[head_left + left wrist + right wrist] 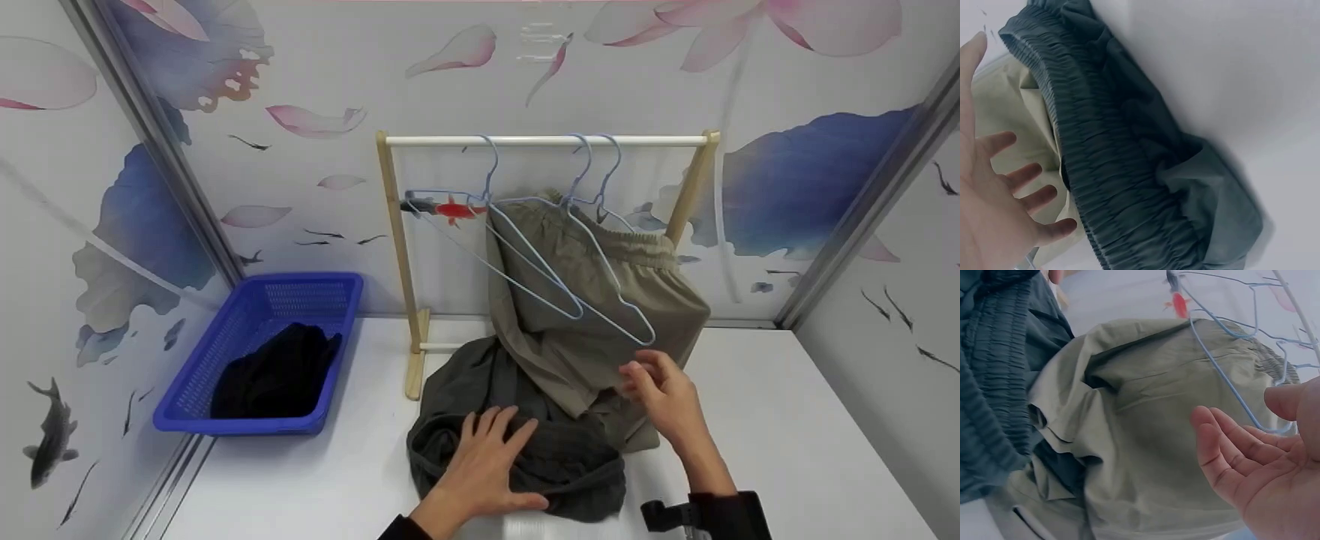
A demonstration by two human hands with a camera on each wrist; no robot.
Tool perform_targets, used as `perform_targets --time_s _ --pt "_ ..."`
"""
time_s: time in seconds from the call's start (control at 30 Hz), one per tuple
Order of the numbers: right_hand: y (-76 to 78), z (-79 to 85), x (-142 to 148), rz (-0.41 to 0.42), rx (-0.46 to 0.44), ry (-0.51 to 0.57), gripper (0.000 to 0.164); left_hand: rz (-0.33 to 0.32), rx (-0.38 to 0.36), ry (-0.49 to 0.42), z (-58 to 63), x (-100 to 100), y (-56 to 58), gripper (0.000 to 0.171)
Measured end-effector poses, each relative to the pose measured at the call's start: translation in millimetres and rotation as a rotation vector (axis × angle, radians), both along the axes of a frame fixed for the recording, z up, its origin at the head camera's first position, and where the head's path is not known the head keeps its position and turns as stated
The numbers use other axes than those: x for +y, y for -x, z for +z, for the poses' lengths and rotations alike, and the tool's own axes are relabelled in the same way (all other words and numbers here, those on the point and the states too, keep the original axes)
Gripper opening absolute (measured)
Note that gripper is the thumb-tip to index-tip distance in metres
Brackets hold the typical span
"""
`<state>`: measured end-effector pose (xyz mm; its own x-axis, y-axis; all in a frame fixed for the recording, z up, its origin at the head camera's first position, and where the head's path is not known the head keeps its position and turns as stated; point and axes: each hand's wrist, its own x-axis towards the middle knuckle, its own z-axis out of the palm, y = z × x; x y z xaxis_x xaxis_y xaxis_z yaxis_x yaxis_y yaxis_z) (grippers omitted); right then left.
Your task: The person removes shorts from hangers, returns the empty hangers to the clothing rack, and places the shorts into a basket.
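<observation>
Dark grey garment (525, 465) with a gathered elastic waistband (1095, 163) lies heaped on the table. My left hand (487, 465) is over it with fingers spread; the left wrist view shows this hand (994, 197) gripping nothing. Behind the heap, khaki shorts (600, 300) hang from a rack, their lower part reaching the dark cloth. Light blue wire hangers (525, 232) hang in front of them. My right hand (664, 394), fingers loosely bent, is by the lower corner of one hanger (1224, 377). Whether it touches that wire I cannot tell.
The rack has a white rail (540, 141) and wooden legs (401, 247), and stands against the patterned back wall (337, 67). To the left, a blue plastic basket (262, 285) holds a black cloth item (277, 375). White table surface (787, 420) extends to the right.
</observation>
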<state>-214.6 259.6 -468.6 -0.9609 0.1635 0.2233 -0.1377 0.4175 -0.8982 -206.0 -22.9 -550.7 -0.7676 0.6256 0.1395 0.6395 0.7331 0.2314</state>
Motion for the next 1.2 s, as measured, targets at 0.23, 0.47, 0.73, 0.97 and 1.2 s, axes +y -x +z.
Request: perform_targets --time_s 0.23,0.47,0.73,0.97,1.2 --pt "-12.7 -17.5 -13 -0.004 0.01 -0.003 0.026 -0.01 0.011 0.014 -13.1 0 3.4 0.102" --pt "-22.2 -31.7 -31 0.014 0.019 0.077 0.024 -0.002 0.083 0.032 -24.7 1 8.8 0.108" --pt "-30.3 -47.1 -44 0.043 -0.046 0.122 0.025 0.071 0.139 0.075 -28.0 4 21.2 0.113" --pt "-31.6 -52.4 -48 0.04 -0.071 0.152 0.027 0.139 0.081 0.099 -26.9 5 36.7 0.112" --pt "-34.1 -59.2 -50 0.035 -0.052 0.157 0.027 0.173 0.04 0.074 -27.6 4 48.9 0.111"
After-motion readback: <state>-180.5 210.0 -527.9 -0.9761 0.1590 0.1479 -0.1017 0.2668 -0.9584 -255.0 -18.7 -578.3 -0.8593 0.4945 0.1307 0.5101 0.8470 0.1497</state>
